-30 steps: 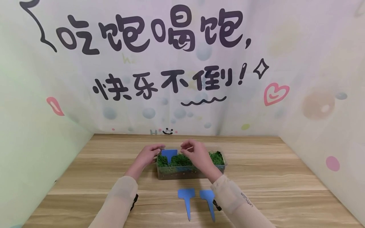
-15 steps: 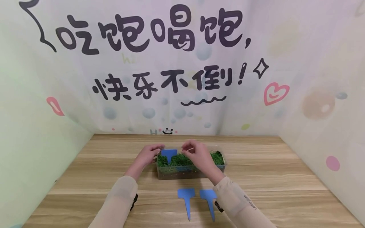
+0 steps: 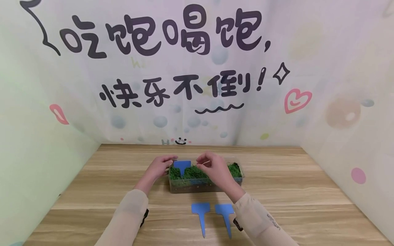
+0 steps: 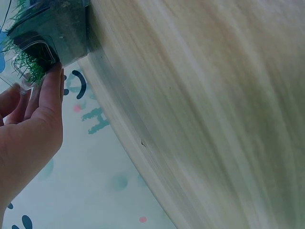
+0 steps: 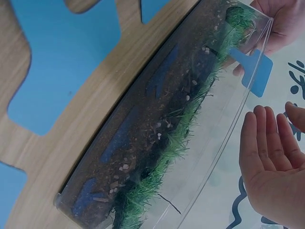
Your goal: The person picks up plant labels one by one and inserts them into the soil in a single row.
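A clear plastic planter box (image 3: 187,187) with dark soil and green grass (image 3: 195,172) sits on the table. A blue T-shaped plant label (image 3: 182,164) stands upright in the grass near its left end. My left hand (image 3: 158,167) holds the box's left end, with thumb and fingertips at the rim in the left wrist view. Above the middle of the grass hovers my right hand (image 3: 215,167), holding nothing. Its fingers (image 5: 262,143) are straight and the thumb stands apart, as the right wrist view shows.
Two more blue plant labels, a left one (image 3: 201,210) and a right one (image 3: 224,212), lie flat on the wooden table (image 3: 107,184) in front of the box. Behind the table hangs a printed cloth backdrop (image 3: 184,123). Bluish patches show on the box's front wall.
My right hand and forearm have shifted slightly right above the box. The left hand, the box and the labels have stayed in place.
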Demonstrator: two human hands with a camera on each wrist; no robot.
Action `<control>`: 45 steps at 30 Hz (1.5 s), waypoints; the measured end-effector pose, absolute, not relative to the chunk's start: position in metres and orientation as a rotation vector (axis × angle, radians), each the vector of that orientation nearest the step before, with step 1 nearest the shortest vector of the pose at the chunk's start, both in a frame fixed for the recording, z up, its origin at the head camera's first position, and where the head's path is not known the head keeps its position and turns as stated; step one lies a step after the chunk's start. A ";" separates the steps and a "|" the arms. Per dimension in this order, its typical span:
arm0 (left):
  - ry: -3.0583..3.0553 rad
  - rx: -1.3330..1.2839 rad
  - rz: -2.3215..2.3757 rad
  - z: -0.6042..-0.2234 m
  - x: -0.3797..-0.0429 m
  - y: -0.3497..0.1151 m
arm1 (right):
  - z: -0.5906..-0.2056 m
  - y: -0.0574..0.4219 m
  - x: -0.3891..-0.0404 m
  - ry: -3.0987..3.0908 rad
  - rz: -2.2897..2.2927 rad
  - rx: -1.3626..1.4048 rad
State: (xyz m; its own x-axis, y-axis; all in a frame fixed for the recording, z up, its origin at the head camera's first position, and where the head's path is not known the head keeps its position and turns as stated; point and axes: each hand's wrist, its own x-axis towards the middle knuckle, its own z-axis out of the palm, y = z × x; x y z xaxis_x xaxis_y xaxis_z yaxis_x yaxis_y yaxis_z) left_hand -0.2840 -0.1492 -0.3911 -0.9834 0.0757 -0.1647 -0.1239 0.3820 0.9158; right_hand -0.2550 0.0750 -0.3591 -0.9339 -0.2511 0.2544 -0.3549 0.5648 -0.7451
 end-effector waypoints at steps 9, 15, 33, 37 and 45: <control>2.457 -0.047 1.650 -0.391 -0.284 -0.149 | -0.358 0.077 -0.248 -2.679 1.299 0.544; 2.457 -0.043 1.644 -0.390 -0.283 -0.149 | -0.358 0.079 -0.243 -2.700 1.304 0.552; 2.460 -0.026 1.639 -0.390 -0.282 -0.149 | -0.361 0.084 -0.233 -2.731 1.290 0.594; 2.446 -0.033 1.645 -0.391 -0.284 -0.149 | -0.362 0.085 -0.231 -2.746 1.282 0.606; 2.430 -0.033 1.654 -0.391 -0.284 -0.149 | -0.362 0.085 -0.227 -2.774 1.261 0.621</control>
